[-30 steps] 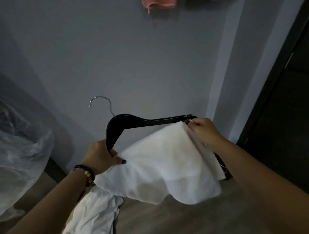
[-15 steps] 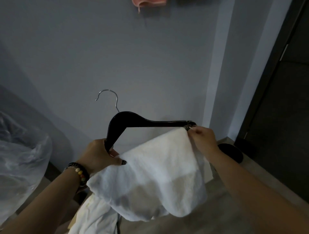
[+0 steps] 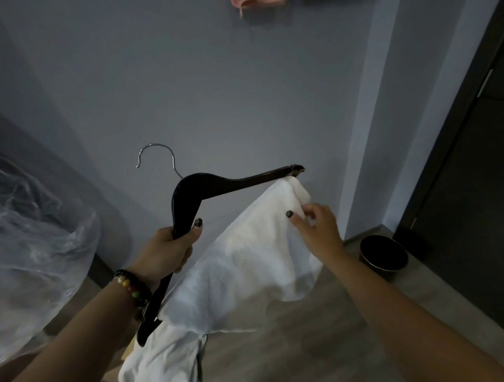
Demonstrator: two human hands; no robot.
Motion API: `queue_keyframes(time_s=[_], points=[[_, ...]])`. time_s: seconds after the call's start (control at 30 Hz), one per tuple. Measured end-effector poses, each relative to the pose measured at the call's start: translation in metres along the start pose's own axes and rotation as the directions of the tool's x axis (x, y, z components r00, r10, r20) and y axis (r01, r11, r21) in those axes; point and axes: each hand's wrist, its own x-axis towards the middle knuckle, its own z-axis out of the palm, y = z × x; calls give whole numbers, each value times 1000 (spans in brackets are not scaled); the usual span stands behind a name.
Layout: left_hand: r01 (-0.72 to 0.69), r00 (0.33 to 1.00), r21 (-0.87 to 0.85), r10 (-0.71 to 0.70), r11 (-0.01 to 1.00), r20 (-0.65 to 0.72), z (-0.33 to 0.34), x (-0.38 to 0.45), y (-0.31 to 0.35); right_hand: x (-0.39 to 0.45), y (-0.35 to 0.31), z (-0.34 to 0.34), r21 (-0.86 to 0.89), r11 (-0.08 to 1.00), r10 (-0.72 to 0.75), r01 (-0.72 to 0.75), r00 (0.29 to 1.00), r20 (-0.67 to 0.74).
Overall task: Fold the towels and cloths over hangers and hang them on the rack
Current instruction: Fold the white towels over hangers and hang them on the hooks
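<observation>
A black wooden hanger (image 3: pixel 218 185) with a silver hook is tilted in front of the grey wall, its right end raised. My left hand (image 3: pixel 174 245) grips its left arm. A white towel (image 3: pixel 245 256) hangs from the hanger's right end and drapes down below it. My right hand (image 3: pixel 313 226) pinches the towel's upper edge just under that end. More white cloth (image 3: pixel 163 360) lies below the hanger at the bottom of the view.
A pink cloth (image 3: pixel 253 3) hangs at the top edge of the view. A clear plastic bag (image 3: pixel 41 245) bulges at the left. A black round bin (image 3: pixel 383 253) stands on the floor by the dark door (image 3: pixel 463 191) at the right.
My left hand let go of the towel's corner and now holds only the hanger. The hanger tilted with its right end up. My right hand slid down from the hanger's tip onto the towel.
</observation>
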Motion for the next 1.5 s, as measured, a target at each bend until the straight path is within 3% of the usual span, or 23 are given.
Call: queue_keyframes(time_s=[0.07, 0.13, 0.23, 0.37, 0.5, 0.57, 0.63, 0.73, 0.8, 0.87, 0.97, 1.03, 1.1, 1.13, 1.17, 1.2, 1.27, 1.3, 1.37, 1.5], points=[[-12, 1000, -37, 13, 999, 20, 2, -4, 6, 3, -4, 1, -13, 999, 50, -48, 987, 156], [-20, 1000, -42, 21, 999, 9, 3, -4, 10, 6, -9, -2, 14, 999, 28, -31, 983, 183], [17, 999, -61, -19, 998, -36, -3, -2, 9, 12, -10, -16, 137, 991, -3, -4, 999, 53], [41, 998, -95, -44, 995, -34, -4, -4, 3, 9, 10, -20, 115, 993, 41, -28, 993, -112], [-31, 999, 15, 32, 999, -25, 2, -2, 8, 10, 20, -14, -169, 978, 130, -124, 991, 26], [-104, 994, 112, 106, 988, -14, 0, 1, 17, 17, -1, -18, -174, 983, 60, -55, 998, 24], [-184, 982, 250, 187, 951, 13, -4, 3, 31, 24, -43, -23, -109, 981, -160, 163, 986, 36], [-294, 953, 423, 299, 857, 56, -10, 8, 53, 31, -110, -27, -73, 905, -379, 418, 873, 309], [-318, 937, 461, 348, 829, 21, -20, 11, 65, 33, -139, -25, 81, 942, -317, 325, 786, 531], [-342, 918, 455, 396, 822, -25, -34, 12, 72, 37, -158, -21, 164, 950, -312, 267, 758, 573], [-446, 807, 430, 561, 785, -185, -55, 14, 66, 45, -183, -12, 177, 934, -358, 311, 800, 482], [-528, 600, 436, 683, 729, -416, -65, 15, 46, 52, -195, -10, 174, 938, -345, 298, 830, 438], [-534, 385, 397, 632, 747, -672, -70, 13, 17, 62, -203, -13, 175, 945, -323, 274, 854, 407], [-513, 368, 318, 539, 797, -758, -71, 11, 2, 67, -207, -15, 183, 949, -311, 258, 864, 395], [-478, 436, 201, 430, 855, -791, -70, 11, -12, 72, -212, -19, 191, 950, -305, 248, 871, 385], [-428, 577, 52, 317, 902, -753, -69, 12, -22, 77, -218, -22, 195, 950, -301, 243, 877, 374], [-299, 853, -206, 164, 932, -496, -67, 20, -37, 86, -233, -28, 209, 947, -306, 245, 886, 349], [-257, 920, -258, 154, 931, -361, -66, 25, -38, 90, -242, -31, 210, 945, -311, 251, 889, 335], [-259, 954, -247, 207, 934, -218, -65, 31, -32, 96, -259, -37, 200, 945, -313, 260, 899, 307], [-341, 919, -90, 311, 936, -242, -61, 39, -2, 108, -283, -51, 143, 949, -307, 279, 921, 239]])
